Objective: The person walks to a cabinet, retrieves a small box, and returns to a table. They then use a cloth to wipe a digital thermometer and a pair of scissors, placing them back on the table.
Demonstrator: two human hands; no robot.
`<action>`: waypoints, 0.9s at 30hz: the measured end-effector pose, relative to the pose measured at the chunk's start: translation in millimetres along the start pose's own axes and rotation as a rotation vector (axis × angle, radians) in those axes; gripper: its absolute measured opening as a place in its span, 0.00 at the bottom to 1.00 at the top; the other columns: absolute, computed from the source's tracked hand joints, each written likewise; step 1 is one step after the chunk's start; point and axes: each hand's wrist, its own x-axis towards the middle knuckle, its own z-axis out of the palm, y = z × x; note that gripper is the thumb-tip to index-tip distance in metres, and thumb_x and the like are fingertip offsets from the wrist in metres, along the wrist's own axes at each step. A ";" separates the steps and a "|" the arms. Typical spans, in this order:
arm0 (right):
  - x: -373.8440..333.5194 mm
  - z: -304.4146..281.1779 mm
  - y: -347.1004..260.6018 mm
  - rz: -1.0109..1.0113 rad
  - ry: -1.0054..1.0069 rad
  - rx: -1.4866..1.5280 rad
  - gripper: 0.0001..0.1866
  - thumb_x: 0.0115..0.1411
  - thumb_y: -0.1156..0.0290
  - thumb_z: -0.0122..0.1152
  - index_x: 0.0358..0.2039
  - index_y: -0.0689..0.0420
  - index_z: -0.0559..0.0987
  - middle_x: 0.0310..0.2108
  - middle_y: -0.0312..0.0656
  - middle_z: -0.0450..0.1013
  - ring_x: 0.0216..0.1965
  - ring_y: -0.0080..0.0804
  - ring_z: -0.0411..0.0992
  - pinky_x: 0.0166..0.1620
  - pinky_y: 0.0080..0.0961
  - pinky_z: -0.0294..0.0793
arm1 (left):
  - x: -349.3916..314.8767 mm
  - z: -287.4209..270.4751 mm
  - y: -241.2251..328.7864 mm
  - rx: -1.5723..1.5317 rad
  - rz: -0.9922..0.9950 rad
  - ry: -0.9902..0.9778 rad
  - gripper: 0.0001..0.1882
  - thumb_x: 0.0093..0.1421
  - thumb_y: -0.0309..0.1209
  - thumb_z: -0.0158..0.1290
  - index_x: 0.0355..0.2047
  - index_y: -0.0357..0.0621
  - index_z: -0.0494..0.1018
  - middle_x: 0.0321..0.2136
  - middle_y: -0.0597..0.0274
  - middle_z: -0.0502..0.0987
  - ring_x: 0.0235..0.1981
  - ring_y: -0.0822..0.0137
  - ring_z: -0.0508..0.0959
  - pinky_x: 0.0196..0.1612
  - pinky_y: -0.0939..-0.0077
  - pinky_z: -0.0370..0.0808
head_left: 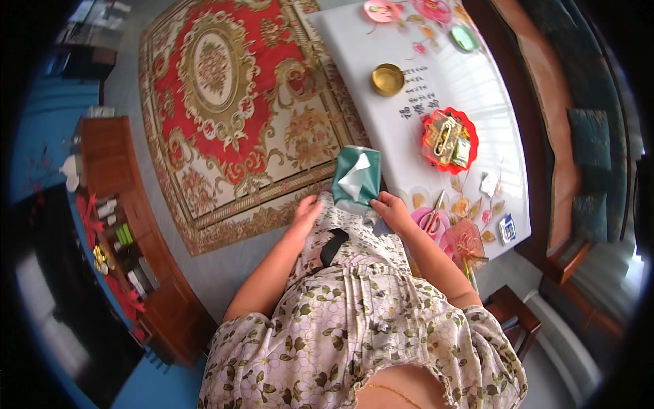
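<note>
Rug (228,123): red, cream and gold, floral, spread on the floor ahead of the left hand.
Table (409,153): white flowered cover with dark printed characters, running forward from beside the right hand and off to its right.
Cabinet (163,252): brown wood with goods on its shelves, well to the left of the left hand.
Stool (514,310): dark wood, behind the right hand and to its right.
Red tray (475,140): scalloped rim, filled with small packets, on the table ahead and right of the right hand.
Green tissue pack (370,180): upheld between the two hands, just ahead of them — a white tissue (354,178) shows on its upper face.
Pink basket (464,238): see-through, at the near table edge, right of the right hand.
Left hand (306,213): fingers loosely curved, thumb side toward the pack, grasping nothing visible — whether a fingertip touches the pack, I cannot tell.
Right hand (392,206): thumb and fingers pinched on the pack's near right corner.
Brass-coloured bowl (388,80): on the table, well ahead of the right hand.
Scissors (437,208): on the table, just right of the right hand.
Blue-and-white packet (506,228): farther right of that hand.
</note>
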 end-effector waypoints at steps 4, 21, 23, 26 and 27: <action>13.8 -8.8 49.7 0.125 0.134 0.196 0.11 0.58 0.68 0.57 0.36 0.63 0.77 0.28 0.34 0.74 0.31 0.21 0.68 0.37 0.23 0.69 | 10.0 -62.2 -21.3 0.126 -0.099 0.053 0.25 0.58 0.40 0.55 0.53 0.40 0.67 0.49 0.56 0.71 0.51 0.65 0.69 0.54 0.73 0.64; 134.6 -87.4 96.0 0.151 0.332 -0.010 0.16 0.52 0.59 0.58 0.29 0.62 0.77 0.24 0.48 0.74 0.26 0.37 0.73 0.34 0.34 0.70 | -21.5 -130.0 -138.4 0.247 -0.172 0.234 0.15 0.59 0.34 0.52 0.46 0.43 0.71 0.29 0.68 0.75 0.27 0.76 0.71 0.29 0.81 0.69; 140.7 -97.0 88.2 0.119 0.360 -0.001 0.16 0.52 0.59 0.58 0.30 0.62 0.77 0.24 0.48 0.74 0.26 0.37 0.73 0.34 0.34 0.70 | -18.1 -124.8 -144.8 0.263 -0.197 0.221 0.16 0.60 0.34 0.51 0.47 0.42 0.70 0.31 0.66 0.75 0.29 0.75 0.72 0.32 0.80 0.70; 139.4 -118.0 69.6 0.116 0.413 -0.022 0.16 0.52 0.59 0.58 0.31 0.61 0.77 0.24 0.48 0.74 0.28 0.38 0.74 0.35 0.32 0.70 | -16.7 -99.0 -117.2 0.258 -0.256 0.253 0.16 0.58 0.32 0.53 0.46 0.42 0.72 0.34 0.64 0.77 0.31 0.74 0.74 0.34 0.80 0.70; 134.4 -125.9 70.1 0.101 0.440 0.006 0.16 0.52 0.59 0.57 0.31 0.61 0.77 0.24 0.48 0.74 0.28 0.38 0.74 0.35 0.32 0.70 | -13.6 -95.6 -113.2 0.269 -0.279 0.241 0.16 0.58 0.33 0.52 0.47 0.42 0.71 0.33 0.64 0.77 0.31 0.75 0.74 0.33 0.80 0.70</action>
